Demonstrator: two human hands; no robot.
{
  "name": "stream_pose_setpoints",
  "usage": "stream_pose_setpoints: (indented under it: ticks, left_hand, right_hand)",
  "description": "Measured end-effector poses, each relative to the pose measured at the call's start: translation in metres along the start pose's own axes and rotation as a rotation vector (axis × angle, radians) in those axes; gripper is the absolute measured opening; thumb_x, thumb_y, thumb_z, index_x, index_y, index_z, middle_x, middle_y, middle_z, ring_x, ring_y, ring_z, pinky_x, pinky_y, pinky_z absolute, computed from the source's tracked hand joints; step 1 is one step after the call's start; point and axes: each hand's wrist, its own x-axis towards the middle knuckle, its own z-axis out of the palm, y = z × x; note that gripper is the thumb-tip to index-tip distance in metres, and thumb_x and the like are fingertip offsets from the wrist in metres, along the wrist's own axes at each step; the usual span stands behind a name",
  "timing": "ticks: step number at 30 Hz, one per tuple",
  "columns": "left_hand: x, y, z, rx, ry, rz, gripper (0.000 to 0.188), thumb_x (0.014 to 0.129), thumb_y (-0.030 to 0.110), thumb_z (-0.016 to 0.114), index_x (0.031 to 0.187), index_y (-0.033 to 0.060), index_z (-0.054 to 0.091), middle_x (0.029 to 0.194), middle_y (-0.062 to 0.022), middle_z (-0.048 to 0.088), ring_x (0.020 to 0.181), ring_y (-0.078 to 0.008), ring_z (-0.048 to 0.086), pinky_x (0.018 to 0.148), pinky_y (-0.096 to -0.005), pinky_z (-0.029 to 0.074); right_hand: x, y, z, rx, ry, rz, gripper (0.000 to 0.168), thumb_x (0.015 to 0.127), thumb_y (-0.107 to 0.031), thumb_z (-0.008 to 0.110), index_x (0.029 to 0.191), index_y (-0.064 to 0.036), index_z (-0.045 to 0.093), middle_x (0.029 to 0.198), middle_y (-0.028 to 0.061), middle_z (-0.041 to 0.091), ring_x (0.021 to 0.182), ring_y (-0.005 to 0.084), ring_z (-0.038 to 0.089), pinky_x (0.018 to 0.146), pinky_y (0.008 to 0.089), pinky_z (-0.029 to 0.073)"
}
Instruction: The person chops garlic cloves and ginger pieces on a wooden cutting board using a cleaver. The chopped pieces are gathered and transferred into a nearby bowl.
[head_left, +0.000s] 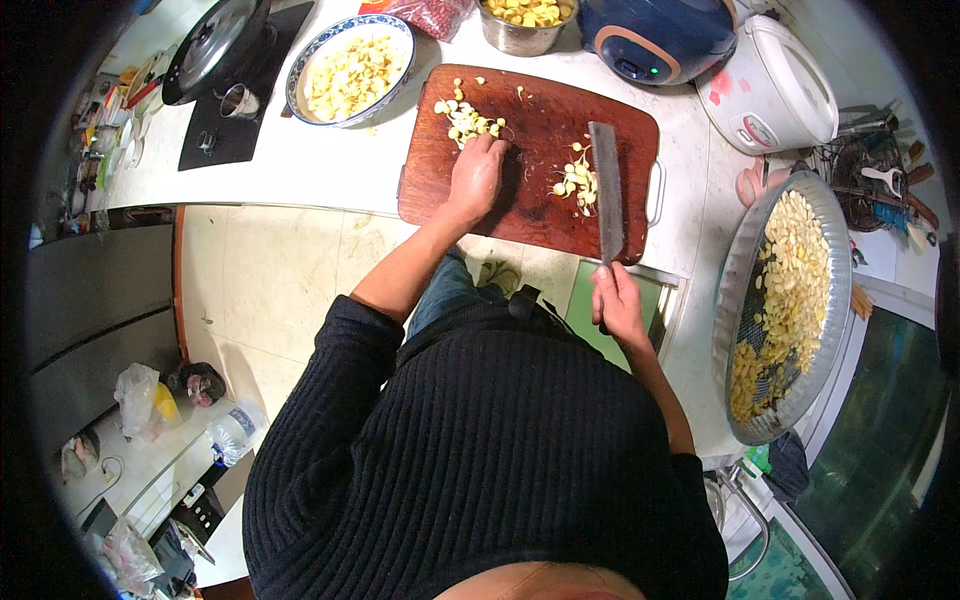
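Observation:
My right hand (619, 300) grips the handle of a cleaver (608, 191). Its long grey blade lies along the right part of a reddish-brown wooden cutting board (536, 210), beside a small heap of yellow-headed bean sprouts (577, 184). At the board's left, my left hand (478, 171) has its fingers bent down at the near edge of another heap of bean sprouts (466, 121). What its fingertips hold, if anything, is hidden. A few loose sprouts (523, 93) are scattered towards the board's far edge.
Beyond the board are a blue-patterned bowl of pale yellow pieces (409, 56), a metal pot (517, 37), a dark blue appliance (660, 37) and a white rice cooker (772, 90). A large clear tray (731, 300) of pale beans stands right. A lidded wok (214, 49) sits far left.

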Motion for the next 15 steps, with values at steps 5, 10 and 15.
stream_pose_setpoints:
  ticks: [5,10,15]
  left_hand:
    - [-0.026,0.0,-0.012,-0.125,-0.191,-0.074,0.031,0.075,0.004,0.06,0.105,0.0046,0.06,0.093,-0.0164,0.058,0.09,-0.0345,0.055,0.08,-0.0415,0.045]
    - [-0.039,-0.013,-0.054,-0.158,-0.053,-0.343,0.044,0.072,-0.002,0.061,0.115,0.0052,0.056,0.098,-0.016,0.061,0.092,-0.0312,0.058,0.083,-0.0382,0.045]
    - [-0.048,-0.038,-0.057,-0.33,0.02,-0.487,0.035,0.075,-0.003,0.057,0.109,0.0037,0.06,0.098,-0.0166,0.063,0.09,-0.0301,0.062,0.082,-0.0375,0.048]
  right_hand:
    - [0.008,0.004,0.014,-0.387,0.064,-0.2,0.027,0.09,-0.03,0.056,0.095,-0.004,0.05,0.059,0.0165,0.056,0.049,0.0321,0.056,0.049,0.0422,0.044]
    - [0.017,0.016,0.035,-0.86,0.041,-0.345,0.034,0.087,-0.037,0.058,0.093,-0.005,0.05,0.064,0.0205,0.061,0.06,0.0392,0.062,0.052,0.0472,0.048]
    - [0.023,0.031,0.036,-0.91,-0.109,-0.21,0.036,0.087,-0.04,0.056,0.089,-0.004,0.052,0.068,0.0221,0.062,0.065,0.039,0.063,0.056,0.0481,0.049]
